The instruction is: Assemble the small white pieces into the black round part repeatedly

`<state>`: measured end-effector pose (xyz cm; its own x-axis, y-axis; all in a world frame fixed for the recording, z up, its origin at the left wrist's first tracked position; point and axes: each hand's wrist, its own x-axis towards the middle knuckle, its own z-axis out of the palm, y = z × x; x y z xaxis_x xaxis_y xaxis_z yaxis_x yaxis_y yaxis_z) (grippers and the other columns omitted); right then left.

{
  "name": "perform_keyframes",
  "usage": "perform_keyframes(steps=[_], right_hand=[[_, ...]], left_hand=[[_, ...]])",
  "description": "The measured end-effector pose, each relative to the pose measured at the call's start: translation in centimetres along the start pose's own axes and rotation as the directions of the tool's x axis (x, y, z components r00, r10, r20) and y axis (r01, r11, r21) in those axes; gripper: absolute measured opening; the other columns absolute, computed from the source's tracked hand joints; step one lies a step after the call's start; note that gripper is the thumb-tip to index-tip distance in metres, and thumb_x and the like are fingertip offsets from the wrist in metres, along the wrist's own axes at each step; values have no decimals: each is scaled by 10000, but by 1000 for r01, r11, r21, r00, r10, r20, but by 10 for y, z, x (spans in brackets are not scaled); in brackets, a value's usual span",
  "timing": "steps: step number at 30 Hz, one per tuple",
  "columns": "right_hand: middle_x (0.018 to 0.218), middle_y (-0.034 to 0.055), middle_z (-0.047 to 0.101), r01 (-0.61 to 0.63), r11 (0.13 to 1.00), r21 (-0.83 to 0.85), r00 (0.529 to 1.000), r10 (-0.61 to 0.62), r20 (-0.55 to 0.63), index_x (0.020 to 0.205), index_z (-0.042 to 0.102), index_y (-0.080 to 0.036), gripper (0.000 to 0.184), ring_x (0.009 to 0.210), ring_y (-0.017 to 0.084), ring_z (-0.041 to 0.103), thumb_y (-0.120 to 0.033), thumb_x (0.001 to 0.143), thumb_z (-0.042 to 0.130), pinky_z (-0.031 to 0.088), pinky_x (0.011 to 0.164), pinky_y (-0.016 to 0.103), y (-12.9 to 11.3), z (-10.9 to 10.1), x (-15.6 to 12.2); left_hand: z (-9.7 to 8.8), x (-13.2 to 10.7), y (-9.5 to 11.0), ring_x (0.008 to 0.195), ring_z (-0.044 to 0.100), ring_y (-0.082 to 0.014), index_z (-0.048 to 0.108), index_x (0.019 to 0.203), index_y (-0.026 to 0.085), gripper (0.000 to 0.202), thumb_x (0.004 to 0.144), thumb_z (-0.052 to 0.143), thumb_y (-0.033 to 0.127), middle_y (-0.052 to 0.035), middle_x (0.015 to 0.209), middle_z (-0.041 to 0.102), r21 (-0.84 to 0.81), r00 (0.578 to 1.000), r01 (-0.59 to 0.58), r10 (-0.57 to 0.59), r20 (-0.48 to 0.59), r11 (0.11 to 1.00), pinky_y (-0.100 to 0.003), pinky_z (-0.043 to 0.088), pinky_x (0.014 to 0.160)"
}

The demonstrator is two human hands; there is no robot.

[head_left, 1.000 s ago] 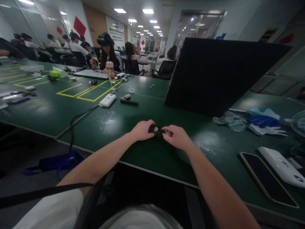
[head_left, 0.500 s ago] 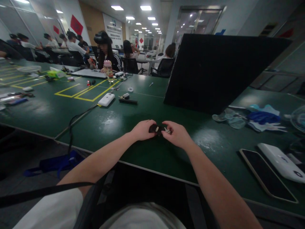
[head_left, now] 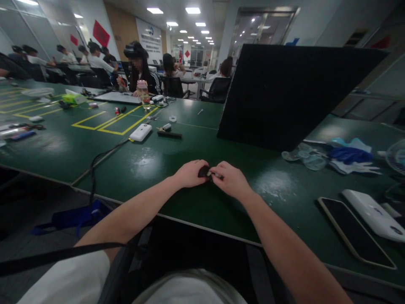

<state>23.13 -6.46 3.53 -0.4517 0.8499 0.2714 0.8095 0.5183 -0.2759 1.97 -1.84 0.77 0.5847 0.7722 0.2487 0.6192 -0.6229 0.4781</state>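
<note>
My left hand (head_left: 191, 173) is closed round a small dark rounded object (head_left: 203, 171), just above the green table (head_left: 202, 202). Its kind is too small and dark to make out. Close beside it on the right, my right hand (head_left: 230, 179) pinches a small pale piece (head_left: 217, 174) between thumb and fingers. The tip of that piece meets the right side of the dark object; whether the two are joined I cannot tell. Fingers cover much of both.
A large black panel (head_left: 294, 93) stands ahead to the right. A phone (head_left: 356, 232), a white device (head_left: 376, 215) and gloves (head_left: 351, 156) lie to the right. Left ahead are a white power bank (head_left: 141, 132), a black bar (head_left: 169, 134) and a bottle (head_left: 144, 95). A person (head_left: 139, 71) sits opposite.
My right hand has moved slightly left, and its fingers have closed together on the pale piece against the dark object. My left hand has stayed nearly still.
</note>
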Motion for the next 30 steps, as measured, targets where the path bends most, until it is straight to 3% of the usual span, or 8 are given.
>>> perform_keyframes(steps=[5, 13, 17, 21, 25, 30], right_hand=[[985, 48, 655, -21, 995, -99, 1000, 21, 6, 988, 705, -232, 152, 761, 160, 588, -320, 955, 586, 429, 618, 285, -5, 0, 1], [977, 45, 658, 5, 996, -93, 1000, -5, 0, 905, 710, -225, 169, 775, 156, 599, -301, 969, 573, 421, 632, 281, -7, 0, 2], [982, 37, 697, 35, 999, 30, 997, -37, 71, 1050, 738, -262, 173, 828, 177, 640, -275, 929, 614, 470, 714, 313, 1, -5, 1], [1099, 61, 708, -20, 986, 168, 999, 28, -44, 1218, 686, -253, 338, 973, 230, 658, -296, 884, 659, 518, 847, 393, 11, -9, -1], [1116, 77, 663, -101, 948, 300, 985, 138, -105, 1207, 658, -228, 383, 937, 226, 648, -282, 830, 703, 552, 788, 391, 13, -9, -1], [1167, 91, 644, -73, 890, 450, 996, 88, -12, 1169, 666, -206, 325, 812, 169, 635, -236, 846, 667, 554, 696, 334, 8, -5, -1]], left_hand=[[1, -1, 3, 1061, 655, -256, 600, 1147, 230, 384, 795, 699, 345, -64, 1171, 680, -15, 996, -89, 89, 25, 996, -417, 539, 928], [-1, -2, 2, 1054, 664, -260, 596, 1173, 231, 422, 792, 712, 372, -69, 1164, 684, -16, 996, -72, 73, 41, 997, -417, 540, 925], [-2, -1, 2, 1046, 668, -254, 599, 1174, 239, 417, 796, 707, 378, -61, 1156, 688, -25, 995, -83, 84, 59, 996, -408, 541, 916], [-2, -1, 1, 1045, 672, -256, 592, 1190, 236, 433, 799, 704, 383, -65, 1149, 694, -24, 997, -60, 61, 49, 998, -407, 543, 902], [-2, -1, 2, 1032, 678, -257, 588, 1206, 236, 453, 793, 710, 376, -67, 1155, 698, -24, 999, -23, 24, 43, 999, -397, 547, 880], [-3, -2, 4, 962, 690, -256, 587, 1189, 229, 467, 772, 726, 385, -66, 1096, 714, 7, 998, 60, -60, 25, 998, -374, 552, 803]])
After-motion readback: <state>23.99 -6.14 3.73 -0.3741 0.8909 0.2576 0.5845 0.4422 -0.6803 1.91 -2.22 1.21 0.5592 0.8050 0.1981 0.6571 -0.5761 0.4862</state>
